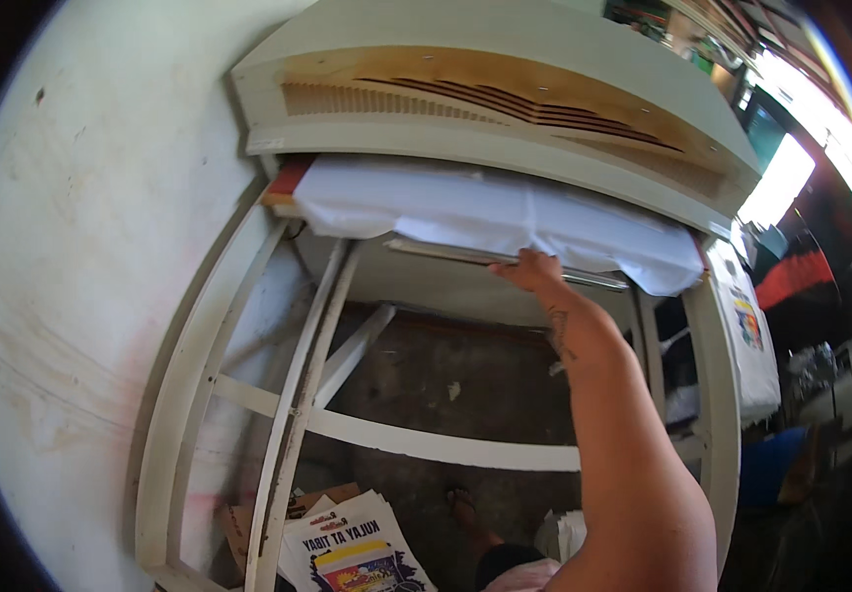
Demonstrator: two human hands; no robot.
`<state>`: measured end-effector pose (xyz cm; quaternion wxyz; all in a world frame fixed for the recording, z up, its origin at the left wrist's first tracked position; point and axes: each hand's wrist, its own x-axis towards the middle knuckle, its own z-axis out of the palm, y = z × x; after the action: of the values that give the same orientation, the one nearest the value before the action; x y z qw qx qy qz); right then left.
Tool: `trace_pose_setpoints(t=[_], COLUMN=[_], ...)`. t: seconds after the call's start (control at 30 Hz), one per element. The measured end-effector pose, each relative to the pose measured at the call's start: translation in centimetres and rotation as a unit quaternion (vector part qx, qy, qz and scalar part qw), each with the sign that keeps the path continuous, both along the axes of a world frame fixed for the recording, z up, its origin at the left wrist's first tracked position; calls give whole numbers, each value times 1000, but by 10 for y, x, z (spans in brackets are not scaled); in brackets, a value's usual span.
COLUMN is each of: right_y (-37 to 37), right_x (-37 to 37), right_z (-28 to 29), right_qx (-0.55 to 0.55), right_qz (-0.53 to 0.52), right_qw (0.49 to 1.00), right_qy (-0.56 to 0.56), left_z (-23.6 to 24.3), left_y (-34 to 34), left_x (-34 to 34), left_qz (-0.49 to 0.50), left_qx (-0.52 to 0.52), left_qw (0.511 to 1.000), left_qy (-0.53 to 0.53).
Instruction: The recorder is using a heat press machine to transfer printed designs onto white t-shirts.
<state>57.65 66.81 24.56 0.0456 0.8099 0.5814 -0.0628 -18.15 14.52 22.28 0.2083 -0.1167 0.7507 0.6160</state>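
My right hand reaches up from the lower right, fingers curled on a silver metal bar at the lower edge of a white cloth. The cloth lies over a reddish board beneath the wide hood of a cream machine, with slatted, amber-stained vents underneath. Below, the pale open frame has rails along the sides and across. My left hand is out of view.
A pale wall stands at the left. Printed papers and cardboard lie on the concrete floor, near my sandaled foot. A printed white fabric hangs at the right, beside dark clutter and a bright opening.
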Motion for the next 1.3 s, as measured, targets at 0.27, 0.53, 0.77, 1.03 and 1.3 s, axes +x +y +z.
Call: trace_pose_setpoints(t=[0.27,0.53,0.77,1.03,1.3], right_y=[90,152,181,140,-256], right_x=[38,60,67,-4,-315], right_z=[-6,-21,-31,-61,-44], right_qx=[31,60,32,173,-169], right_qz=[-26,-33,-39,-165,344], right_qw=[998,996,996,948,791], right_qy=[-37,-54,-78,-209,477], left_z=[-25,-37,0,-28,-87], left_y=[16,11,160,108,-41], left_x=[14,38,77,24,-77], left_qz=[-99,-121,-150,-187,14], left_qx=[83,96,124,199,96], left_qw=[989,987,981,962,995], left_qy=[78,52,10,-3,-24])
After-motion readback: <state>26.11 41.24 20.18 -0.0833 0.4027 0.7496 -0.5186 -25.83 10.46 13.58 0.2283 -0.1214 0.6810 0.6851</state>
